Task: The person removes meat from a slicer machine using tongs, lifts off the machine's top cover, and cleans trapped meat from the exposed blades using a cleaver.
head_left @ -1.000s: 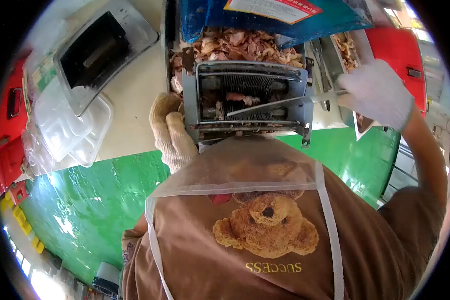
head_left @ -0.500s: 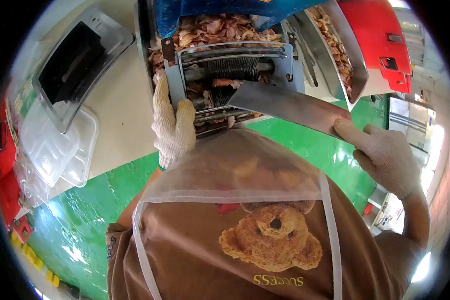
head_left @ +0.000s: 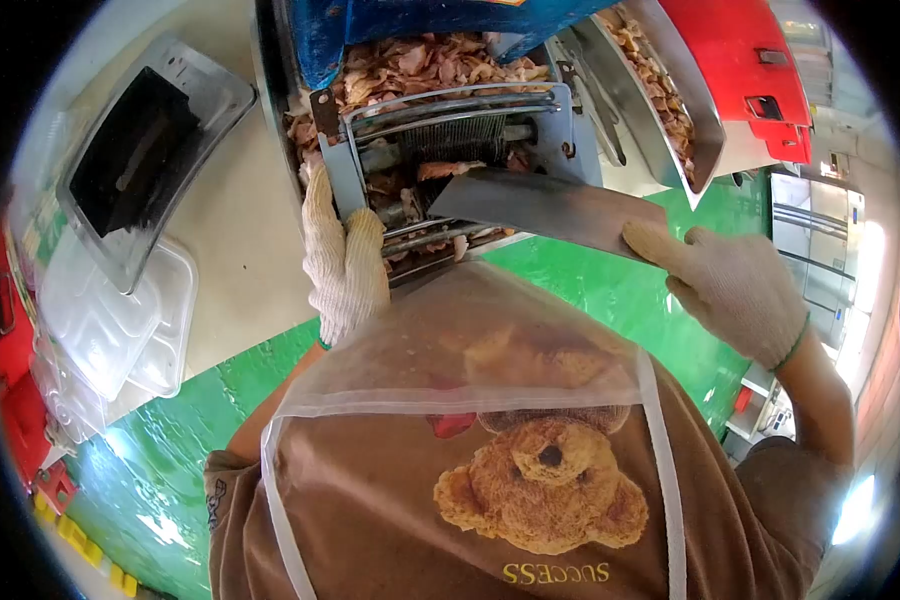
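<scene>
My right hand (head_left: pixel 735 290), in a white knit glove, is closed round the handle end of a broad-bladed knife (head_left: pixel 550 210). The index finger lies along the blade. Its far end reaches into a light grey roller frame (head_left: pixel 570 150), over the toothed rollers (head_left: pixel 455 140). A strip of meat (head_left: pixel 450 170) lies on the rollers beside the blade. My left hand (head_left: pixel 345 265), gloved too, grips the left side plate of this frame, fingers on either side of it. Sliced meat (head_left: pixel 435 65) is heaped behind the frame, under the blue machine body (head_left: pixel 430 15).
At right stand a long metal tray (head_left: pixel 705 150) of meat pieces and a red case (head_left: pixel 740 60); metal tongs (head_left: pixel 600 100) lie between tray and machine. On the left of the table (head_left: pixel 235 240) are a clear-edged black panel (head_left: pixel 135 150) and clear plastic trays (head_left: pixel 120 320).
My right hand has moved left with the knife, so the blade's end reaches further across the rollers. My left hand keeps its hold on the frame. The whole view has shifted slightly.
</scene>
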Action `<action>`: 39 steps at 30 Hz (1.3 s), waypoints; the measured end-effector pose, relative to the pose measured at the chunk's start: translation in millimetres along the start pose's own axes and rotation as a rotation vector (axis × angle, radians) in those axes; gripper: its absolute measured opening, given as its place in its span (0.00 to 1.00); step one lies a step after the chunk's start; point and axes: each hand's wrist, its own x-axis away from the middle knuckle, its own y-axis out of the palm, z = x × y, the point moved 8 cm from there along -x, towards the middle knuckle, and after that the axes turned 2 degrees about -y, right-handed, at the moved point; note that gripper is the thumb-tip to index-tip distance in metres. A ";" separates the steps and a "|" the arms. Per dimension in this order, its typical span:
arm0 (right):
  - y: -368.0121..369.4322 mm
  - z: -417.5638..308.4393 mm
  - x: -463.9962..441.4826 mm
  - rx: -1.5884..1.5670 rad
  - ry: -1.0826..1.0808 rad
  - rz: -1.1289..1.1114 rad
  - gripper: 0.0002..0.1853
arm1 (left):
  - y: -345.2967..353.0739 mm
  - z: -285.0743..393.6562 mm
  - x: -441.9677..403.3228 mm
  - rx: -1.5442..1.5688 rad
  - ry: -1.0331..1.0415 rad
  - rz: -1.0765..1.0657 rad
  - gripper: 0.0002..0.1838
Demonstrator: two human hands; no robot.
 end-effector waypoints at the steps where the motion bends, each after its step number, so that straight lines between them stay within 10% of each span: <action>1: 1.4 0.8 -1.4 0.018 0.013 -0.012 0.26 | 0.4 1.4 1.8 -0.001 0.003 -0.004 0.36; 16: 53.1 -10.4 20.5 -0.100 0.155 0.075 0.25 | -0.7 4.2 6.1 0.058 0.052 0.014 0.35; 22: 74.3 -9.6 33.5 -0.555 0.248 0.450 0.24 | -1.7 -1.1 -2.1 0.021 0.065 0.059 0.34; 39: 8.8 -9.4 15.7 0.023 0.057 0.088 0.16 | 1.4 -5.5 2.9 0.250 -0.020 0.031 0.33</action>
